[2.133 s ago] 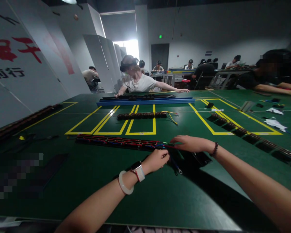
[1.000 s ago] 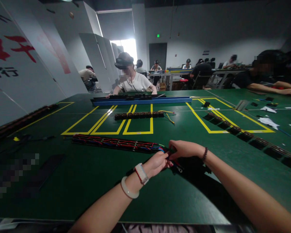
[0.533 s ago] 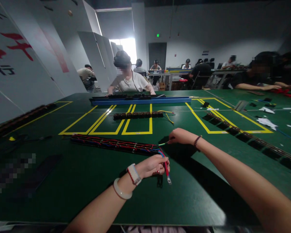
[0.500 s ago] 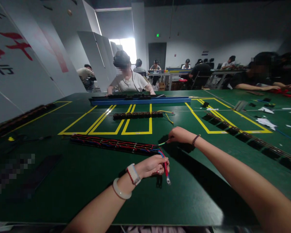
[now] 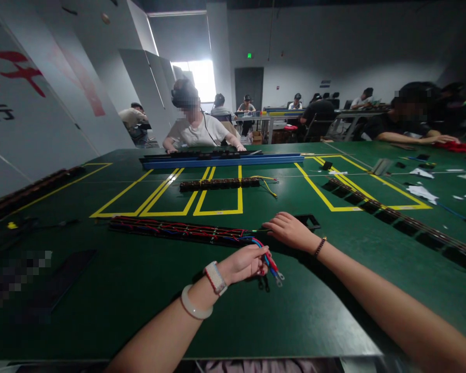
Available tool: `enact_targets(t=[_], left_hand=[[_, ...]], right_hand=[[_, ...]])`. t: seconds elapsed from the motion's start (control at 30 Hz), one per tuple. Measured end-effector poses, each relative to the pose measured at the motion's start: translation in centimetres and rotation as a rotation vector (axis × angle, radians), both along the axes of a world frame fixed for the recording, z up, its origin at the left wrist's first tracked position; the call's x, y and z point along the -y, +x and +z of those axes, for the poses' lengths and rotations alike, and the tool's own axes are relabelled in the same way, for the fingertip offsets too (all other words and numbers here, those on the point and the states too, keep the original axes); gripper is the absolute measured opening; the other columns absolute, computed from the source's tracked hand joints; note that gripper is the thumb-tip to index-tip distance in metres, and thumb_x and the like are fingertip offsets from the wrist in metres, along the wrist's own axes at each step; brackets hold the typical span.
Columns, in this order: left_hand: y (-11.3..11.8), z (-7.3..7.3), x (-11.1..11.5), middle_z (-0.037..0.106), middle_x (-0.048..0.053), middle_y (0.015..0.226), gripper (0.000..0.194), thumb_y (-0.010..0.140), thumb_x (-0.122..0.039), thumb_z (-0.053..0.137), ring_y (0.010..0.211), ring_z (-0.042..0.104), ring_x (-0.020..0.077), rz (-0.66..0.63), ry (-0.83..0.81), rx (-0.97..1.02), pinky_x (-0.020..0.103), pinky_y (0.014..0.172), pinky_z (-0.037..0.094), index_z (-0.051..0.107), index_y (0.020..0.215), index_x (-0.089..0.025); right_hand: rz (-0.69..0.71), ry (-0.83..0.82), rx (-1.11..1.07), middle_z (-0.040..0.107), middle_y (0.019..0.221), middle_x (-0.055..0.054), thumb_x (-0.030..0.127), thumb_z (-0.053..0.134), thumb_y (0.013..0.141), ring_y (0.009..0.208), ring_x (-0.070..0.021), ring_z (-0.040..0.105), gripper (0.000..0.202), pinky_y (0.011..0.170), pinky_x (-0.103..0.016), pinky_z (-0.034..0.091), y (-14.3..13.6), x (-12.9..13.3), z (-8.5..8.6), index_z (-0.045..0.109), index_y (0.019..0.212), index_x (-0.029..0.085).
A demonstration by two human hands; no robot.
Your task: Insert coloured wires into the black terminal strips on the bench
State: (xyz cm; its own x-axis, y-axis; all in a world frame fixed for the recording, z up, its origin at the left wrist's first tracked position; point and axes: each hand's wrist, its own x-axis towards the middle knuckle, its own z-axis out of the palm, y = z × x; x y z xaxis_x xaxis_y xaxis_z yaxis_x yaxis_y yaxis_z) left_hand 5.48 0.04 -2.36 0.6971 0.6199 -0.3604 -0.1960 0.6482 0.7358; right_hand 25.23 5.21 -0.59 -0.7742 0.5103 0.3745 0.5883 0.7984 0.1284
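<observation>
My left hand (image 5: pixel 245 263) is closed around a bundle of red and blue cables (image 5: pixel 272 262), and their metal ring lugs stick out past the fingers. These cables come from the right end of a long black wiring strip (image 5: pixel 178 229) laced with thin red and blue wires. Beyond it, my right hand (image 5: pixel 289 231) is low over the table, fingers together at the end of a thin green wire (image 5: pixel 258 230) from the same strip; its thumb is hidden. A black piece with a rectangular opening (image 5: pixel 312 221) shows behind the right hand.
A shorter strip with yellow leads (image 5: pixel 219 184) lies beyond, inside yellow tape outlines on the green table (image 5: pixel 217 326). Another long strip (image 5: pixel 396 216) runs along the right. Across the table, a person (image 5: pixel 196 124) works at a blue rail (image 5: pixel 225 161). Paper scraps (image 5: pixel 422 193) lie right.
My right hand has lowered and flattened toward the table, bringing the green wire down. The cable ends in my left hand have swung to the right and spread, showing more lugs.
</observation>
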Motion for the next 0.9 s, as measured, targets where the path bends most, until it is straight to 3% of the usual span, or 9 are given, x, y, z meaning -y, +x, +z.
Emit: enact_targets(t=[0.17, 0.37, 0.53, 0.63, 0.73, 0.9], left_hand=[[0.1, 0.5, 0.5, 0.064, 0.011, 0.075, 0.032, 0.093, -0.033, 0.033, 0.051, 0.055, 0.0084, 0.064, -0.026, -0.030, 0.020, 0.052, 0.039, 0.053, 0.083, -0.009], [0.5, 0.2, 1.1, 0.063, 0.008, 0.071, 0.027, 0.092, -0.033, 0.033, 0.050, 0.057, 0.0102, 0.137, 0.103, -0.125, 0.020, 0.048, 0.039, 0.048, 0.089, -0.011], [0.8, -0.1, 1.3, 0.061, 0.005, 0.068, 0.022, 0.089, -0.034, 0.040, 0.046, 0.055, 0.0086, 0.149, 0.196, -0.163, 0.019, 0.045, 0.036, 0.046, 0.085, -0.013], [0.9, -0.2, 1.3, 0.060, 0.004, 0.064, 0.019, 0.089, -0.029, 0.035, 0.041, 0.050, 0.0072, 0.147, 0.201, -0.204, 0.018, 0.042, 0.033, 0.043, 0.080, -0.014], [0.9, -0.3, 1.1, 0.059, 0.003, 0.060, 0.016, 0.087, -0.024, 0.034, 0.038, 0.047, 0.0066, 0.145, 0.219, -0.229, 0.019, 0.040, 0.031, 0.043, 0.078, -0.014], [0.9, -0.6, 1.0, 0.058, 0.002, 0.055, 0.020, 0.088, -0.022, 0.032, 0.034, 0.043, 0.0056, 0.158, 0.198, -0.236, 0.018, 0.041, 0.031, 0.045, 0.075, -0.014]], right_hand=[[0.154, 0.026, -0.024, 0.061, 0.089, -0.009, 0.032, 0.038, 0.093, 0.083, -0.0183, 0.052, 0.033, 0.085, -0.037, 0.038, 1.1, 1.9, -1.0, 0.054, 0.116, 0.015], [0.265, 0.007, 0.024, 0.061, 0.085, -0.008, 0.032, 0.034, 0.094, 0.075, -0.0162, 0.052, 0.035, 0.078, -0.034, 0.038, 1.0, 2.1, -1.2, 0.052, 0.120, 0.017], [0.196, -0.107, -0.148, 0.060, 0.077, -0.007, 0.034, 0.030, 0.096, 0.071, -0.0158, 0.049, 0.035, 0.071, -0.030, 0.035, -0.9, 1.9, -0.4, 0.060, 0.101, 0.017], [0.037, -0.183, -0.240, 0.057, 0.070, -0.005, 0.037, 0.025, 0.097, 0.068, -0.0156, 0.047, 0.043, 0.067, -0.028, 0.033, -3.2, 1.6, 0.8, 0.058, 0.080, 0.016], [-0.110, -0.188, -0.220, 0.054, 0.064, -0.003, 0.038, 0.026, 0.097, 0.063, -0.0146, 0.045, 0.043, 0.062, -0.026, 0.030, -6.0, 0.9, 2.2, 0.054, 0.071, 0.017], [-0.076, -0.107, -0.068, 0.058, 0.065, -0.004, 0.037, 0.037, 0.095, 0.063, -0.0149, 0.047, 0.037, 0.062, -0.027, 0.026, -9.4, 0.2, 2.9, 0.054, 0.071, 0.016]])
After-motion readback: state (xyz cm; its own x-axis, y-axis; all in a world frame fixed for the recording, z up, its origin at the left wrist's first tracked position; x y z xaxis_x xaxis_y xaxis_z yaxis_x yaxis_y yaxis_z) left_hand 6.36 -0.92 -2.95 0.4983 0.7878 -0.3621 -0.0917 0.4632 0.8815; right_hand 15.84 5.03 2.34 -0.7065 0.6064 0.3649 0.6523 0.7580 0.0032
